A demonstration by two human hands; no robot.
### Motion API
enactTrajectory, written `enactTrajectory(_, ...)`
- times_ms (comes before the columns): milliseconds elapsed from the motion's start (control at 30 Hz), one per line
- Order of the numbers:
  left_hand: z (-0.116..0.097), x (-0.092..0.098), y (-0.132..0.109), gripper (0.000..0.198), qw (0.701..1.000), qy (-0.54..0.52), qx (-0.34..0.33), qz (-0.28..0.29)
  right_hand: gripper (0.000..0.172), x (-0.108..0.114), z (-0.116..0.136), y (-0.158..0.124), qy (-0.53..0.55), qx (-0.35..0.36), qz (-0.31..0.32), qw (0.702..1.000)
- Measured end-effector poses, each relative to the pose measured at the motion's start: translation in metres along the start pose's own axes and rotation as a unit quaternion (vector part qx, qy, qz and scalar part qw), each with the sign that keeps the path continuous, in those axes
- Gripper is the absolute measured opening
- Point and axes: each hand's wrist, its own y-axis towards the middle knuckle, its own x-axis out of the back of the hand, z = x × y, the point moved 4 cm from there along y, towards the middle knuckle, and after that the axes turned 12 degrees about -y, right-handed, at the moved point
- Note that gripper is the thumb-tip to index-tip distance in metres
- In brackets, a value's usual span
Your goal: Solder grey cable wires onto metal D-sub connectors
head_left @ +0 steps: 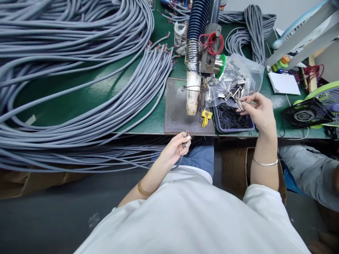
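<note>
My left hand [177, 146] is closed in a pinch round the stripped end of a grey cable, whose thin coloured wires [187, 134] stick out past my fingertips at the table edge. My right hand [258, 109] pinches a small silver metal connector [240, 106] over the blue tray [236, 129]. Small black pieces [230, 118] fill that tray. Behind it, a clear plastic bag [254, 76] lies open, with many more silver connectors [234, 92] in it and at its mouth.
A brown board [176, 106] lies before me under a hanging hose [193, 70]. A yellow clip [206, 118] and a solder spool [219, 67] are near it. Grey cable bundles [127, 102] cover the left. A black fan [304, 114] and another person's leg [309, 169] are right.
</note>
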Motion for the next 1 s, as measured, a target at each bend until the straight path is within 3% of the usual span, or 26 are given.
enactTrajectory(100, 0.0, -0.008, 0.004, 0.028, 1.0, 0.024, -0.019, -0.002, 0.036, -0.011, 0.013, -0.035, 0.135, -0.011, 0.018, 0.991)
enactTrajectory(200, 0.001, -0.022, 0.007, 0.027, 0.998, 0.058, -0.038, 0.009, 0.037, -0.04, 0.027, -0.07, 0.223, -0.034, 0.045, 0.973)
enactTrajectory(333, 0.007, -0.036, 0.012, 0.026, 0.996, 0.073, -0.047, 0.032, 0.035, -0.082, 0.042, -0.103, 0.288, -0.043, 0.078, 0.953)
enactTrajectory(467, 0.007, -0.036, 0.014, 0.024, 0.994, 0.07, -0.069, 0.04, 0.031, -0.104, 0.05, -0.116, 0.3, -0.034, 0.074, 0.951)
enactTrajectory(633, -0.001, -0.029, 0.011, 0.023, 0.993, 0.092, -0.062, 0.051, 0.029, -0.106, 0.048, -0.117, 0.293, -0.039, 0.097, 0.95)
enactTrajectory(833, -0.003, -0.029, 0.009, 0.026, 0.99, 0.118, -0.025, 0.075, 0.024, -0.105, 0.049, -0.11, 0.289, 0.01, 0.17, 0.942)
enactTrajectory(900, -0.003, -0.029, 0.01, 0.027, 0.99, 0.12, -0.05, 0.057, 0.023, -0.103, 0.048, -0.107, 0.29, 0.014, 0.129, 0.948)
enactTrajectory(1000, -0.009, -0.026, 0.011, 0.027, 0.983, 0.12, -0.137, 0.011, 0.023, -0.093, 0.045, -0.106, 0.287, 0.0, 0.021, 0.958)
